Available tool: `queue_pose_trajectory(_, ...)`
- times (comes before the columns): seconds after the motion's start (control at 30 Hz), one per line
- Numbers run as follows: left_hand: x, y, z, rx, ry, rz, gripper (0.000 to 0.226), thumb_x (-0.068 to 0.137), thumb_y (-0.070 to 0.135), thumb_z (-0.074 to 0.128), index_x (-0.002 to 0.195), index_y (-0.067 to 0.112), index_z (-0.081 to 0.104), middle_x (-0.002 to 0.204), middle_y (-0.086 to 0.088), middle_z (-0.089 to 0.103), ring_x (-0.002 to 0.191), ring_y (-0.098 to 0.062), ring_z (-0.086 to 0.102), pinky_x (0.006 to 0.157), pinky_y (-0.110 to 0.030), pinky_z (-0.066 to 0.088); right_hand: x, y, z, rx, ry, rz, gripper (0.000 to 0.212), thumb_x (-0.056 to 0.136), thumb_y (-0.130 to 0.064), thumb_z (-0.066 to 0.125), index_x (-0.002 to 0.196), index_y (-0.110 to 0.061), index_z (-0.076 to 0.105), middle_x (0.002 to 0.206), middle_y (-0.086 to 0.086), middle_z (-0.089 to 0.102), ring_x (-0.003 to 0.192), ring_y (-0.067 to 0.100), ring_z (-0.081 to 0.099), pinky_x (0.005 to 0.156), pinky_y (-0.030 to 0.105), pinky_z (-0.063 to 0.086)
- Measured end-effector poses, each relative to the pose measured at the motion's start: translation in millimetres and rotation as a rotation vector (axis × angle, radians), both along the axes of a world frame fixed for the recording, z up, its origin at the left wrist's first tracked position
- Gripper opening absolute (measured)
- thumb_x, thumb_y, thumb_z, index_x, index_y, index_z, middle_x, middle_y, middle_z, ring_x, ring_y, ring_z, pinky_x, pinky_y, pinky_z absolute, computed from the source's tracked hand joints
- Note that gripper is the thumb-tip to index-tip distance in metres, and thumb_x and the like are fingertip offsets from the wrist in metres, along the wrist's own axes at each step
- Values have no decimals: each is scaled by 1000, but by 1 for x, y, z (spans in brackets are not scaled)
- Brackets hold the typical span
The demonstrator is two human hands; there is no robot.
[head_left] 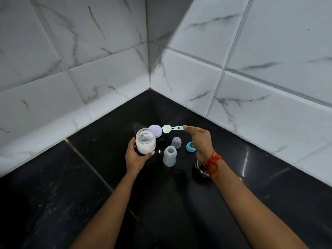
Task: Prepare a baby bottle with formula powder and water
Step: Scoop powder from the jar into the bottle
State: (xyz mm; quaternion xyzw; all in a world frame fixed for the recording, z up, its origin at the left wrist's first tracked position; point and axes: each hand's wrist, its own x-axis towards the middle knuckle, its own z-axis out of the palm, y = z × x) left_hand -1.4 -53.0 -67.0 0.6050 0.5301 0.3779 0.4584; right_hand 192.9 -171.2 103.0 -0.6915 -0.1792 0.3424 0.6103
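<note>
My left hand (135, 157) grips an open clear jar (145, 143) partly filled with white formula powder, tilted slightly over the black counter. My right hand (198, 139) pinches the handle end of a pale green measuring scoop (172, 128), its bowl held in the air to the right of the jar's mouth. An open, uncapped baby bottle (169, 156) stands upright between my hands. Behind it sits the clear bottle cap (176, 142). The teal collar with the teat (190, 146) lies partly behind my right hand.
The jar's lilac lid (155, 133) lies flat on the black counter (89, 177) behind the jar. A steel vessel (200, 168) sits under my right wrist, mostly hidden. White marble-look tiled walls (107, 69) meet in a corner behind everything.
</note>
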Motion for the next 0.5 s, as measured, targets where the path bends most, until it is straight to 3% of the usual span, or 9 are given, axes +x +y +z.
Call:
queue_pose_trajectory(0.07, 0, -16, -3, 18, 26, 99, 96, 64, 26, 100, 145, 15, 49, 141, -4, 57, 124, -20, 59, 105, -42, 53, 1, -2, -2, 9, 6, -3, 8, 87, -26, 75, 80, -23, 75, 76, -2, 60, 68, 9, 48, 60, 24, 41)
queue_pose_trajectory(0.13, 3, -41, -7, 131, 37, 196, 70, 71, 21, 95, 129, 15, 55, 125, -3, 57, 107, -21, 60, 94, -49, 56, 2, -4, -3, 8, 9, -12, 7, 87, -26, 75, 81, -23, 75, 76, -4, 63, 71, 9, 51, 63, 25, 43)
queue_pose_trajectory(0.23, 13, -71, -11, 211, 34, 147, 57, 75, 18, 92, 120, 20, 58, 111, 3, 56, 97, -20, 60, 87, -49, 57, 3, -9, -6, 1, 23, -30, 6, 86, -27, 76, 83, -22, 76, 78, -3, 64, 71, 10, 52, 63, 27, 43)
queue_pose_trajectory(0.37, 36, -76, -9, 124, 38, -95, 74, 73, 26, 93, 138, 17, 58, 130, 4, 63, 115, -12, 62, 97, -31, 54, 4, -16, -12, -22, 30, -44, 8, 86, -27, 76, 86, -19, 76, 74, -5, 63, 68, 8, 52, 60, 24, 42)
queue_pose_trajectory(0.43, 47, -73, -5, 85, 41, -191, 84, 72, 34, 91, 146, 16, 55, 141, 6, 63, 127, -7, 59, 105, -27, 48, 6, -18, -14, -9, 42, -53, 11, 86, -25, 76, 88, -15, 77, 70, -7, 63, 67, 6, 53, 59, 22, 40)
queue_pose_trajectory(0.5, 54, -67, -1, 60, 62, -252, 80, 72, 41, 87, 144, 23, 58, 140, 11, 65, 129, -4, 59, 107, -25, 46, 9, -21, -16, 1, 44, -55, 16, 86, -25, 76, 93, -11, 79, 68, -8, 62, 64, 5, 52, 58, 20, 38)
